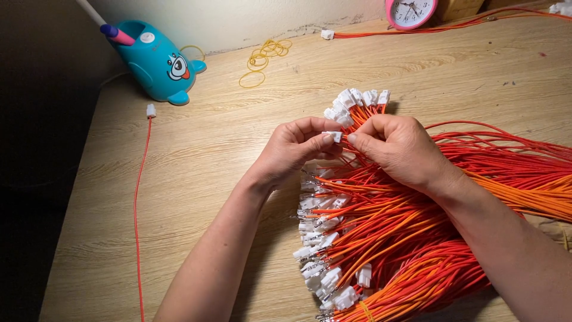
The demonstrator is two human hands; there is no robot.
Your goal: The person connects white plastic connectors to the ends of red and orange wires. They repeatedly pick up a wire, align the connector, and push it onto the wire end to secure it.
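My left hand (pixel 296 152) pinches a small white plastic connector (pixel 335 136) between thumb and fingers. My right hand (pixel 398 146) meets it from the right, gripping a red wire at the connector. Both hands hover over a large pile of red and orange wires (pixel 417 232) whose ends carry white connectors (pixel 319 238). A cluster of finished white connectors (pixel 356 101) sits just behind the hands.
A single red wire with a white connector (pixel 151 110) lies along the left of the wooden table (pixel 196 173). A teal cartoon-shaped pen holder (pixel 156 62) stands back left, yellow rubber bands (pixel 260 58) behind, a pink clock (pixel 410 12) at the wall.
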